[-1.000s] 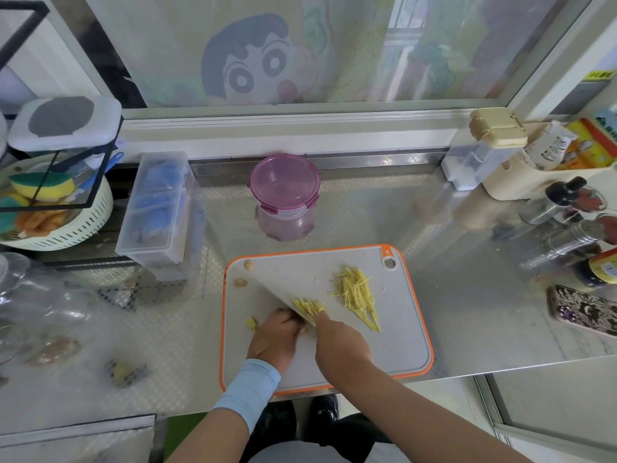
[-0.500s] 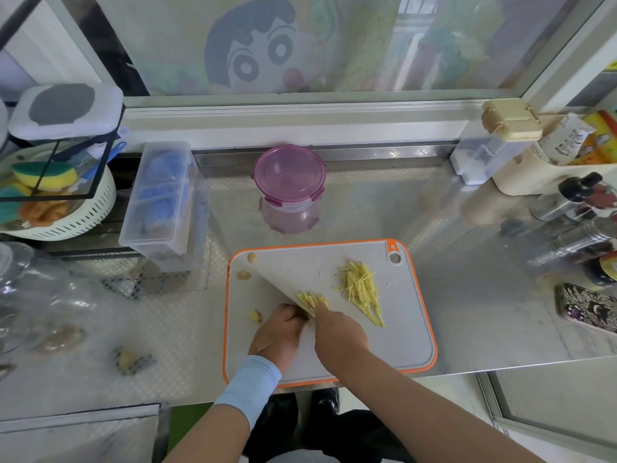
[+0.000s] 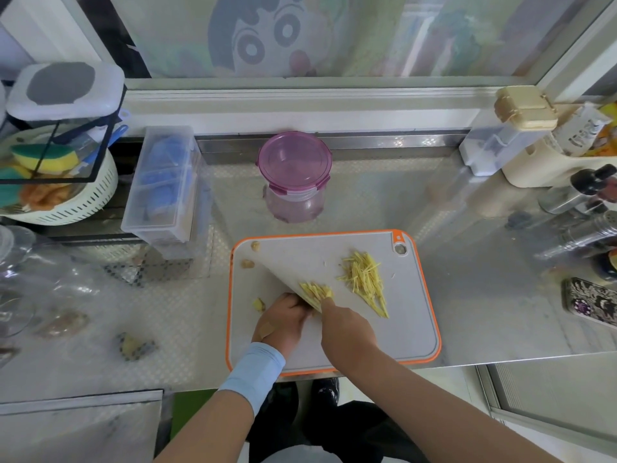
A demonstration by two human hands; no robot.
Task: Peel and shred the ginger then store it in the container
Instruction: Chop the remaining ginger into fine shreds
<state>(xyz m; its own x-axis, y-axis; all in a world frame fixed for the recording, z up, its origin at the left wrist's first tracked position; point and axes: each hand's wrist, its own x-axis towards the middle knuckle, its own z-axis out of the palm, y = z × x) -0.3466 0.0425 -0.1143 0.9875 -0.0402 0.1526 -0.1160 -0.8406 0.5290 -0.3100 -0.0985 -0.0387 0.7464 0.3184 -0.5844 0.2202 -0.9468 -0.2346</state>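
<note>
Shredding was well under way: you had a pile of ginger shreds (image 3: 364, 279) on the cutting board (image 3: 400, 329). Your left hand (image 3: 283, 317) held a stack of slices (image 3: 315, 290) against the knife (image 3: 287, 272) gripped in your right hand (image 3: 347, 329). A few ginger bits (image 3: 247, 264) lay uncut. The container (image 3: 293, 168) stood lidded on the surface beyond the board, apparently empty, so storing was still left.
</note>
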